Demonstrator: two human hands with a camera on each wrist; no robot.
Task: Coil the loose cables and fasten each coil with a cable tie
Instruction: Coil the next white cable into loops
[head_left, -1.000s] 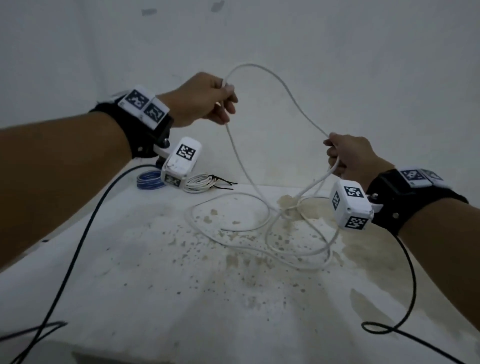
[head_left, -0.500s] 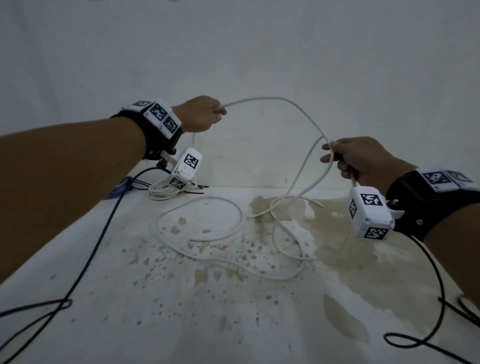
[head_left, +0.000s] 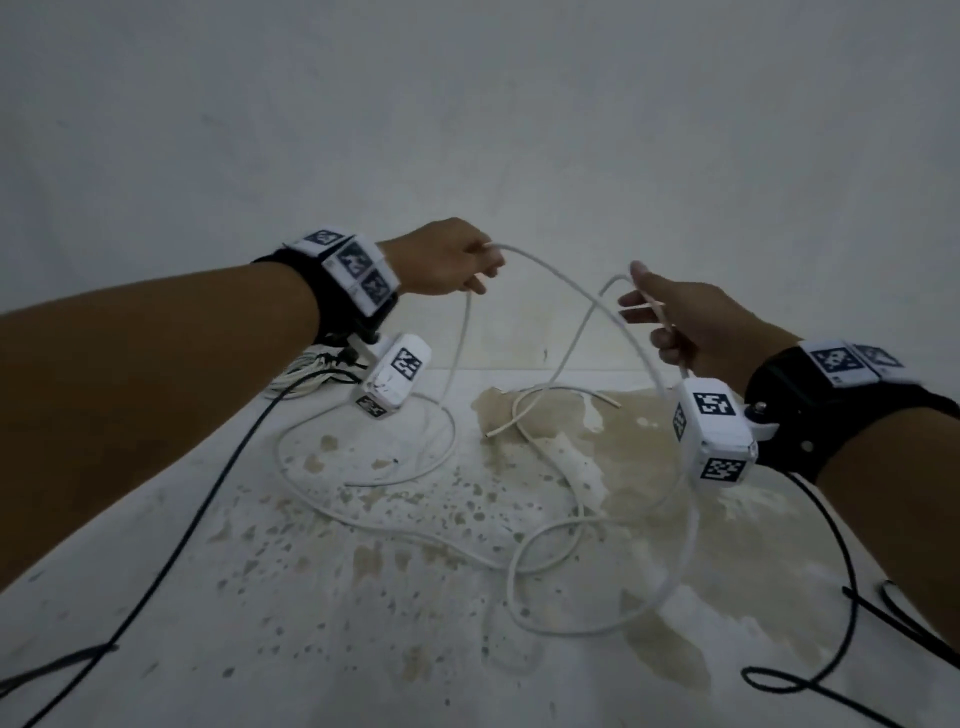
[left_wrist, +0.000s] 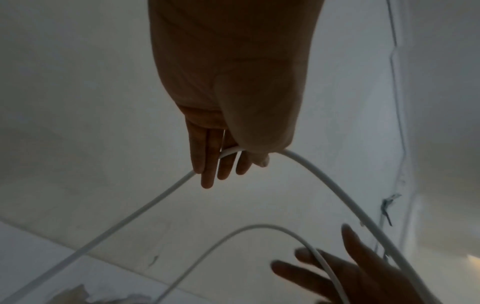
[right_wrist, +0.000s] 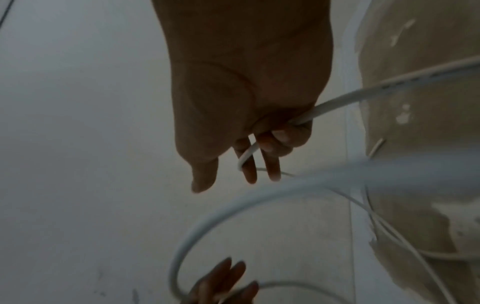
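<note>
Both hands are raised over the stained table (head_left: 156, 597); left hand (head_left: 447, 260) pinches the white cable (head_left: 550, 275), right hand (head_left: 691, 322) grips it further along (two fingers loose); its remainder sprawls below in crossing loops; pulling now could cinch those crossings into a knot, I judge.

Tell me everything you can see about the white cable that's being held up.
The white cable is thin, round and flexible, probably plastic-jacketed. The left hand pinches it between thumb and fingers; the right hand holds it with curled fingers. Between them it arches in the air. The rest lies in loose, uncoiled loops on the stained white surface, two cut ends resting there.
</note>
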